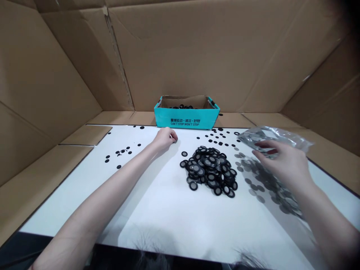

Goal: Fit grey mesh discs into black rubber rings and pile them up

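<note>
The bench [157, 210] is enclosed at its far side, left and right by cardboard [191, 52]. At the middle of its far edge a teal box [165, 119] is placed, open at the top and partly filled with black pieces [185, 107]; its front is printed with "CAN'T STOP WON'T STOP". A clear bag [292, 138] is laid towards the far right corner, with greyish contents seen through it.

Right of the bench's middle, black rings with grey centres [209, 160] are heaped, a few of them lying at the heap's rim. The right hand [263, 148] is held between the heap and the right edge, in front of the bag; its thumb and fingers are parted in a loose curl, and whether the bag is touched cannot be told. The left hand [174, 138] is set near the far edge, in front of the box, and a small dark piece [175, 141] is pinched between thumb and finger.

Grey discs [261, 199] are strewn beside the heap, towards the right edge, partly hidden by the right forearm. Small black discs [221, 144] are scattered near the far edge right of the box, and others towards the left edge.
</note>
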The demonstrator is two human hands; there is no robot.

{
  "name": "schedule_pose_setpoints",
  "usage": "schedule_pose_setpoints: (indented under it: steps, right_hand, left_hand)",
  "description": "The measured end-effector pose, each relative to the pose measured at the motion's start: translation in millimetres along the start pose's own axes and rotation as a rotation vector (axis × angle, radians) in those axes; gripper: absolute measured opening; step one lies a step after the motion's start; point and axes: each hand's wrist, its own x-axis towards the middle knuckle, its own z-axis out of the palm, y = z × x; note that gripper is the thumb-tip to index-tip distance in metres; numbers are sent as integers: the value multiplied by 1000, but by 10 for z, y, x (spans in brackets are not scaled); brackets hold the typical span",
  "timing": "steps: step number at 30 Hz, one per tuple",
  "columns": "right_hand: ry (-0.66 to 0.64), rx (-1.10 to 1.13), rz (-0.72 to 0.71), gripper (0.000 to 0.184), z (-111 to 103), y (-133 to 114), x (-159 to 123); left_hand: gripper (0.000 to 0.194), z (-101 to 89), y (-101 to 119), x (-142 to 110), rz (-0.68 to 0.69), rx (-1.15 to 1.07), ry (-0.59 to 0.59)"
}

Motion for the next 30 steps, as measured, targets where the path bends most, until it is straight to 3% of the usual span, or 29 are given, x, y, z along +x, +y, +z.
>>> schedule_pose_setpoints:
  steps: [5, 8, 10, 17, 20, 22, 30]
  right_hand:
    - [-16, 122, -143, 28, 0, -319, -95]
    - [-18, 230, -235, 21, 23, -591, -197]
    - [-9, 345, -315, 18, 50, -779, -280]
    - [-124, 524, -525, 9, 196, -1279, -587]
    - [-114, 581, -548, 12, 224, -1357, -682]
    - [-109, 617, -537, 15, 231, -1366, -720]
    - [-281, 911, -349, 16, 318, -1307, -810]
  left_hand:
    - [35, -4, -10, -79, 2, -48, 34]
    - [21, 0, 42, -155, 16, -124, 94]
    - [6, -24, 140, -240, 54, -207, 130]
    - [12, -203, 667, -893, 290, -480, 147]
    - [11, -225, 758, -1157, 363, -535, 227]
    - [7, -216, 764, -1262, 354, -602, 222]
    - [15, -84, 752, -1393, 317, -768, 249]
